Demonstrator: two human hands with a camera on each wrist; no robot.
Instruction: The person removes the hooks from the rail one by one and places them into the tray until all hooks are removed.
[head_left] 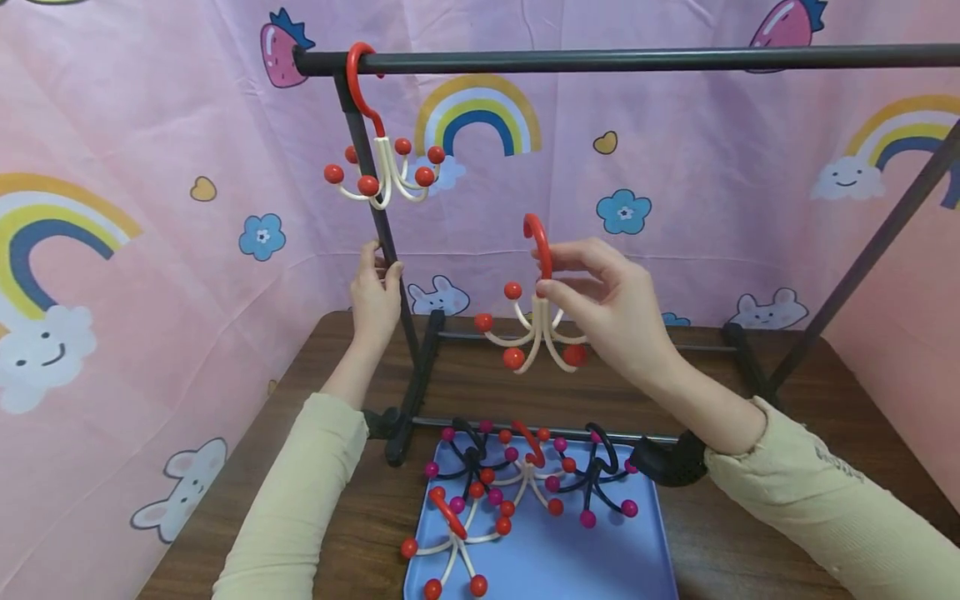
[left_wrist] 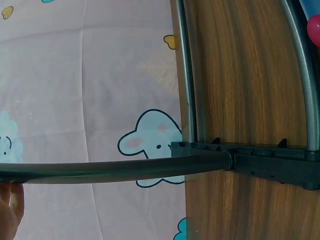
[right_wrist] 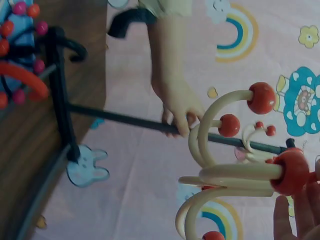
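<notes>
My right hand (head_left: pixel 618 308) pinches the red hook of a cream multi-arm hanger (head_left: pixel 542 325) with red ball tips, held in the air below the rail. In the right wrist view the cream arms of this hanger (right_wrist: pixel 240 172) fill the near side. The left hand (head_left: pixel 377 296) grips the rack's black left upright (head_left: pixel 385 229); its fingers go behind the post. A matching red-and-cream hanger (head_left: pixel 382 167) hangs by its hook at the left end of the black top rail (head_left: pixel 600 61).
On the wooden table (head_left: pixel 352 517), a blue tray (head_left: pixel 585 558) bears two red-and-cream hangers and two black hangers (head_left: pixel 597 471) with magenta tips. The rack's black foot (head_left: pixel 416 392) and lower bars stand behind the tray. A patterned cloth (head_left: pixel 480 208) hangs behind.
</notes>
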